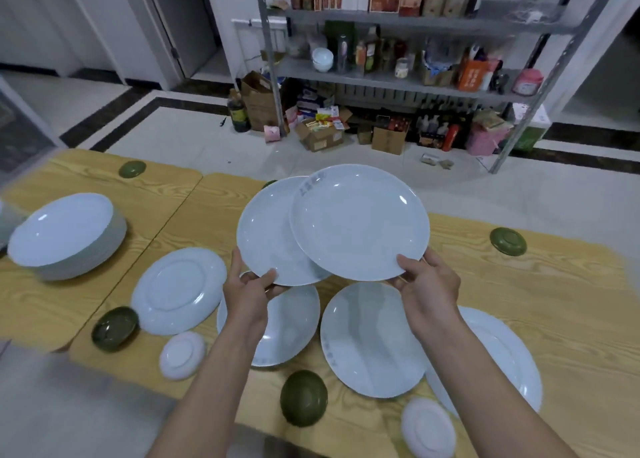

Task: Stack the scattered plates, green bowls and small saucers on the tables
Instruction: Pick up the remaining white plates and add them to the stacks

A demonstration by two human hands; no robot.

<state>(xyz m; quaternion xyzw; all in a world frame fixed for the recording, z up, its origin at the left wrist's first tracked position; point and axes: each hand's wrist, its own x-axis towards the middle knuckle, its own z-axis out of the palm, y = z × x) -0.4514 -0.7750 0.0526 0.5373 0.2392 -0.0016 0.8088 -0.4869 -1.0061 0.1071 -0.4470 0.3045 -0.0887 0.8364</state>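
Fingers point(268, 277) of left hand point(249, 294) and right hand point(427, 284) each pinch a plate's near rim over the table's point(554, 284) middle, right plate point(360, 222) overlapping left plate point(266, 232); edge-only grips may let one tip, drop.

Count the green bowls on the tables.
5: far-left bowl; half-hidden bowl behind the held plates; right bowl; near-left bowl; near-centre bowl. Others may be hidden behind the plates.

Left hand point(251, 293) gripping one white plate point(266, 232), right hand point(427, 284) gripping overlapping plate point(360, 222), above wooden table point(554, 301)
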